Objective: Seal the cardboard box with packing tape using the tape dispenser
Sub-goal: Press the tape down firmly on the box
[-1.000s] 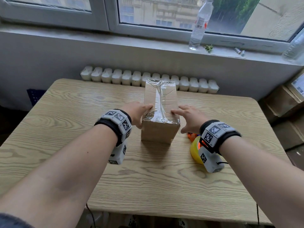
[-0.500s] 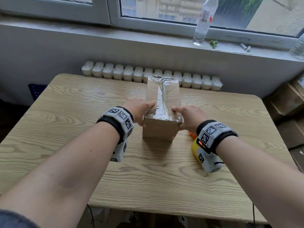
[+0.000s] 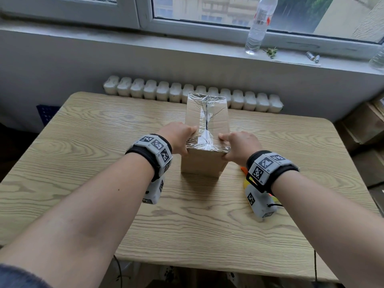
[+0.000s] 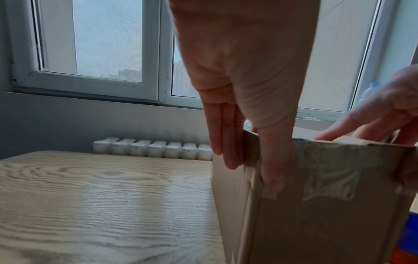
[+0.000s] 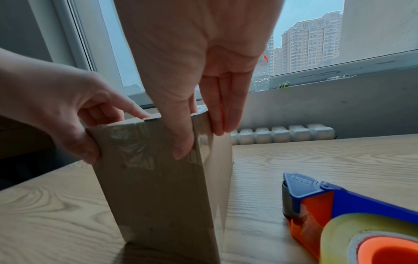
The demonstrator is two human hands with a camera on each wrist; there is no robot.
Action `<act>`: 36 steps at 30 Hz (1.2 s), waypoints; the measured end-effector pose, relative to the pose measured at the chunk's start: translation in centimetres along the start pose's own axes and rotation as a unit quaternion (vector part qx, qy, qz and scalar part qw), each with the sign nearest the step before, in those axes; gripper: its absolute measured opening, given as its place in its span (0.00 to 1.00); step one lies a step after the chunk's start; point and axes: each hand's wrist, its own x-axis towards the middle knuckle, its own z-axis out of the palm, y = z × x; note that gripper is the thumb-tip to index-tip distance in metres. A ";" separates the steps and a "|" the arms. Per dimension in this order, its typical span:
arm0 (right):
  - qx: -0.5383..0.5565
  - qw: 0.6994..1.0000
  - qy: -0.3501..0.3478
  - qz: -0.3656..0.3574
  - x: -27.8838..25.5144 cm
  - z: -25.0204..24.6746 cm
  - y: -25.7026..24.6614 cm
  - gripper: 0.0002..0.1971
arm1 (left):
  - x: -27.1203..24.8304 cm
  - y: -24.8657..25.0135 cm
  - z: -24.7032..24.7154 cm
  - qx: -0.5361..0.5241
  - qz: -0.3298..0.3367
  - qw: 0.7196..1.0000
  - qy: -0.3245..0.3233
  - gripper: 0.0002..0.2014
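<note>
A tall cardboard box (image 3: 202,163) stands upright mid-table, its top covered in shiny clear tape (image 3: 205,125). My left hand (image 3: 178,140) presses its near left top corner: in the left wrist view (image 4: 251,173) straight fingers lie down the side and the thumb lies on the taped front face. My right hand (image 3: 239,146) mirrors this at the near right corner (image 5: 201,141). The blue and orange tape dispenser (image 5: 328,201) with its clear roll lies on the table right of the box (image 5: 158,196), held by no hand. In the head view my right wrist mostly hides it.
The wooden table (image 3: 104,163) stands against a white radiator (image 3: 155,90) under a window sill. A clear plastic bottle (image 3: 257,26) stands on the sill. Stacked cardboard boxes (image 3: 365,125) sit off the table's right edge.
Both hands slid along the box top toward me to its near corners, and the thumbs came down onto the front face. The box stayed in place.
</note>
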 end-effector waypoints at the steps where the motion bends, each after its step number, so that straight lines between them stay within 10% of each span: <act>1: -0.001 1.000 -0.010 0.000 0.1 -0.1 0.0 0.33 | -0.1 0.0 -0.1 0.002 0.000 1.000 -0.005 0.42; 7: 0.107 0.991 -0.060 0.044 -0.1 -0.8 1.8 0.45 | -0.9 0.0 -1.6 -0.134 -0.026 0.990 -0.037 0.40; 11: 0.299 0.936 -0.108 0.152 0.9 -0.8 2.3 0.28 | -0.6 -0.5 -2.0 -0.271 -0.082 0.959 0.005 0.35; 18: 0.356 0.910 -0.177 0.120 1.1 -1.9 0.9 0.21 | 0.4 -0.5 -1.8 -0.285 -0.124 0.950 -0.041 0.23; 23: 0.384 0.900 -0.100 0.182 2.8 -1.4 1.9 0.25 | 1.5 -1.8 -3.0 -0.230 -0.183 0.952 0.089 0.15; 30: 0.294 0.931 -0.064 0.208 4.0 -2.0 2.6 0.21 | 4.9 -4.4 -3.1 -0.173 -0.225 0.953 0.106 0.35; 36: 0.404 0.876 -0.126 0.232 5.7 -1.5 2.5 0.24 | 8.4 -6.9 -2.6 -0.178 -0.223 0.956 0.061 0.51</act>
